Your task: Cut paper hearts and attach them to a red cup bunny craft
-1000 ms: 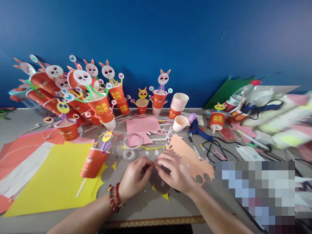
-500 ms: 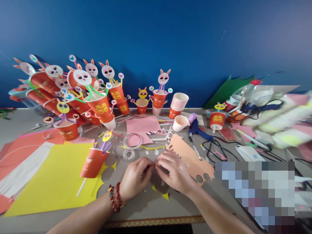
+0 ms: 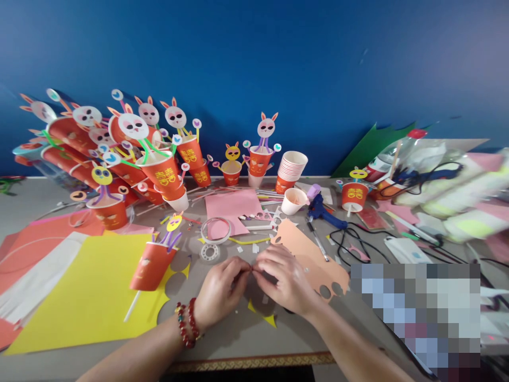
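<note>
My left hand point(image 3: 225, 289) and my right hand point(image 3: 284, 281) meet fingertip to fingertip low over the front middle of the table. Both are closed in a pinch around something tiny, hidden by the fingers and too small to name. Just beyond my left hand lie a small roll of tape point(image 3: 209, 252) and a larger tape roll point(image 3: 215, 230). A peach paper sheet with cut-out holes point(image 3: 302, 249) reaches in behind my right hand. Yellow paper scraps point(image 3: 270, 320) lie below the hands.
Left, a red paper cup with a yellow paper head point(image 3: 153, 268) tilts over a yellow sheet point(image 3: 75, 297). Several rabbit-headed cups point(image 3: 163, 178) crowd behind. A cup stack point(image 3: 292, 167), a blue glue gun point(image 3: 324, 212), a pen point(image 3: 318, 241) and black cables point(image 3: 350, 239) lie beyond and right.
</note>
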{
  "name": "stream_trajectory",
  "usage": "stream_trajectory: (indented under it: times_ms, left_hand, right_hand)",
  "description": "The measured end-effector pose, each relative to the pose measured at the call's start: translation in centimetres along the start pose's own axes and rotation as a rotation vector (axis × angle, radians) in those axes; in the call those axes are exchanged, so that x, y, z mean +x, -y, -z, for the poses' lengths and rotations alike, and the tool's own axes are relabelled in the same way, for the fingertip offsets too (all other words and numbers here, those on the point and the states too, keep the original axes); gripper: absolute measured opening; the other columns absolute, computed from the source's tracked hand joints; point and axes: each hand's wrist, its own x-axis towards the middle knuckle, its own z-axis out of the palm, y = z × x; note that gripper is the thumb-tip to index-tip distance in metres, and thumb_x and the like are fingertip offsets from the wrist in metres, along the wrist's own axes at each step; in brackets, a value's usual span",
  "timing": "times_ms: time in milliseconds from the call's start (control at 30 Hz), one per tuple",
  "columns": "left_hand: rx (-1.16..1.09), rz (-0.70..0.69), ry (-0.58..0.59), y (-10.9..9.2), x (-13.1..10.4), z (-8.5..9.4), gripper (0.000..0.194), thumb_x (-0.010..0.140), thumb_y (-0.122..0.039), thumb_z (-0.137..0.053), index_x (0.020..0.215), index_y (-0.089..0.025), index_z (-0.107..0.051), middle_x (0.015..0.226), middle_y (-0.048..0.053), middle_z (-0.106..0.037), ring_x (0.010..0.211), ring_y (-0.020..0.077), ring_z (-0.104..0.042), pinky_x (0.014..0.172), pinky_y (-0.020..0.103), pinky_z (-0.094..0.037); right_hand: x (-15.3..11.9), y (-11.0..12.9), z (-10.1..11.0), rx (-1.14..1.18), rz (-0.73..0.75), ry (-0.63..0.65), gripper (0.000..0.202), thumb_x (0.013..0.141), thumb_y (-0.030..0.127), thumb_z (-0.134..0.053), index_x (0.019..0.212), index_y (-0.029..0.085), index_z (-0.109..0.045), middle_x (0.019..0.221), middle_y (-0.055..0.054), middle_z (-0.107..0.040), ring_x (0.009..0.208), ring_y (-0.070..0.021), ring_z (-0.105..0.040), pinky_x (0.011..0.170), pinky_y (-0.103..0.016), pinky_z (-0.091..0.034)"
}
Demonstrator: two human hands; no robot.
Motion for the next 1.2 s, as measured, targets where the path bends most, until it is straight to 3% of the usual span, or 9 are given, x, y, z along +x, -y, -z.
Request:
stream_trajectory:
  times_ms: [833,1067,1200]
  left_hand:
    - [-0.023,0.041,0.005,-0.2,0.0,0.1,0.012,0.088,-0.011,-0.048,0.088,-0.02,-0.056,0.077,0.001,-0.062,0.066,0.0144,-0.055,0.063,0.025,-0.044]
    - [-0.113,0.143,-0.026,-0.3,0.2,0.3,0.013,0.092,-0.021,-0.049,0.08,-0.02,-0.055,0.072,0.0,-0.06,0.065,0.0133,-0.054,0.061,0.023,-0.042]
    - [-0.304,0.292,-0.026,0.1,0.4,0.2,0.017,0.092,-0.028,-0.053,0.078,-0.018,-0.056,0.069,0.0,-0.058,0.06,0.0115,-0.051,0.056,0.022,-0.04]
  right_hand:
    - [0.0,0.1,-0.3,-0.006,-0.023,-0.051,0.014,0.087,0.011,-0.054,0.076,0.021,-0.055,0.078,-0.005,-0.062,0.075,-0.0204,-0.054,0.075,-0.036,-0.044]
    - [0.1,-0.2,0.2,0.007,-0.087,-0.1,0.016,0.088,0.013,-0.052,0.074,0.022,-0.054,0.073,-0.003,-0.06,0.073,-0.0201,-0.055,0.071,-0.034,-0.044]
    - [0.2,-1.2,0.8,-0.019,-0.135,-0.166,0.017,0.088,0.013,-0.052,0.075,0.022,-0.056,0.074,-0.003,-0.063,0.074,-0.0206,-0.057,0.071,-0.034,-0.044]
